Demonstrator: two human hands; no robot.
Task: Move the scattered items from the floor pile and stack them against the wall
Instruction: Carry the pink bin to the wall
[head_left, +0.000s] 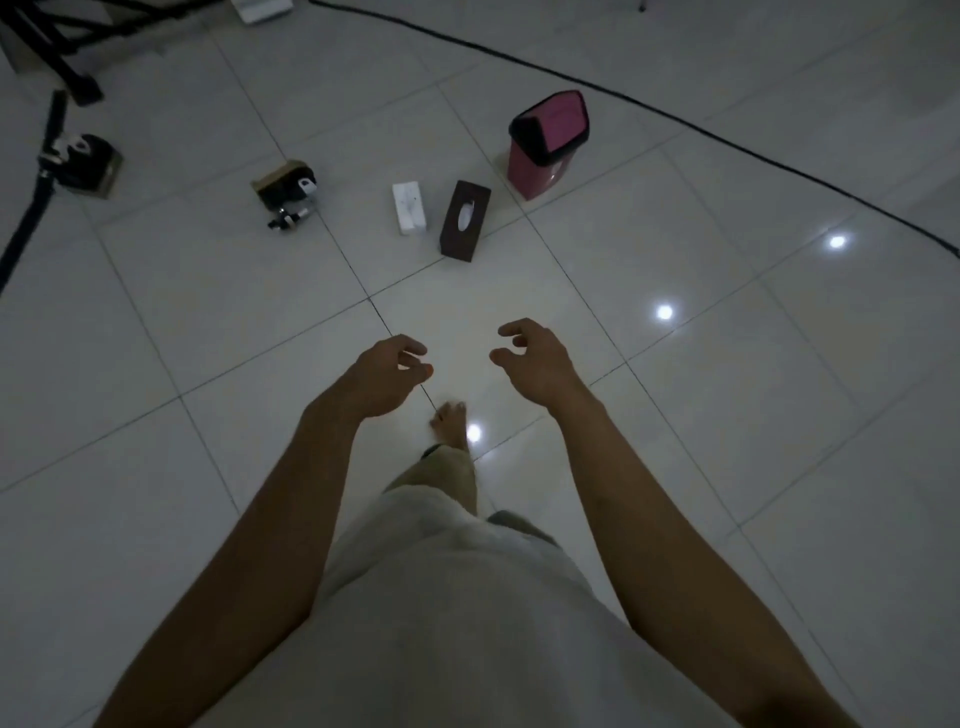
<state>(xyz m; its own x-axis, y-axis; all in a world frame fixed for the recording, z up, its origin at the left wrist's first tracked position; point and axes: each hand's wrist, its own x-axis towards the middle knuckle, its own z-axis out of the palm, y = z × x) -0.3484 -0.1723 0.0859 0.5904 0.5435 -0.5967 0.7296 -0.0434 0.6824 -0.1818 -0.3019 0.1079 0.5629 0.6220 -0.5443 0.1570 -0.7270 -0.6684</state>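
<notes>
Several items lie scattered on the white tiled floor ahead of me. A pink bin (545, 145) with a black swing lid stands upright at the right. A dark brown tissue box (464, 221) lies beside a small white box (409, 208). Further left sits a black and tan box (284, 184) with a small black gadget (287, 217) in front of it. My left hand (387, 376) and my right hand (535, 364) hover side by side well short of the items, fingers curled and apart, holding nothing.
A black tripod leg (36, 187) slants down the left edge, next to another black and tan box (88, 163). A black cable (649, 106) curves across the floor behind the bin. My bare foot (452, 423) is below my hands.
</notes>
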